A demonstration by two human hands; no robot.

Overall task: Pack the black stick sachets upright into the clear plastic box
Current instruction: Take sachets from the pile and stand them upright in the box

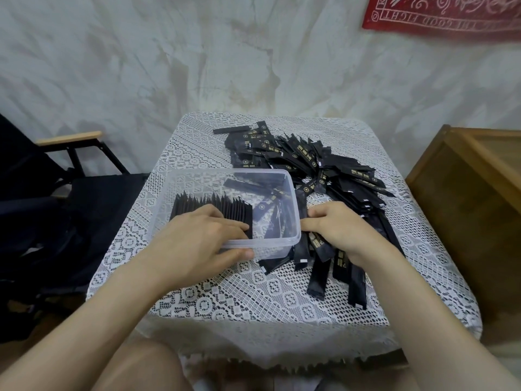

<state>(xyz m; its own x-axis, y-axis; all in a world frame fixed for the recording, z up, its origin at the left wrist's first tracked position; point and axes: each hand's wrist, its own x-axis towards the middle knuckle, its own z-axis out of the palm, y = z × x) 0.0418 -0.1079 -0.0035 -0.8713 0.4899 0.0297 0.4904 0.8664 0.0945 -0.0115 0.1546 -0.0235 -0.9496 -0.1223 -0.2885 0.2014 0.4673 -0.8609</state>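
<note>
1. Two risks are standing out. The upright row in the clear plastic box is filling only the left part, so it is leaning on your left hand for support. If you are lifting that hand away carelessly, the end sachets are likely to be toppling rightward into the open half.
2. Several loose sachets are lying flat or tilted in the right half of the box. In my judgement they are blocking the floor where the next upright ones need to be standing, and pushing new sticks down onto them is risking creases and leaning.
3. The box is sitting on a lace cloth. A sideways shove from either hand is likely to be sliding the box or rucking the cloth.
4. Your left hand is straddling the near rim. Its fingers are lying almost straight on the near end of the row inside the box. Its thumb is pressing the outside of the near wall, so the wall is being pinched between them.
5. Your right hand is resting palm down, fingers bent, on the black stick sachets just outside the box's right wall. I cannot tell whether it is pinching one.
6. The unpacked pile is spreading from under your right hand back to the far right of the table, apart from your left hand. The packed row is lying directly under your left fingers.
</note>
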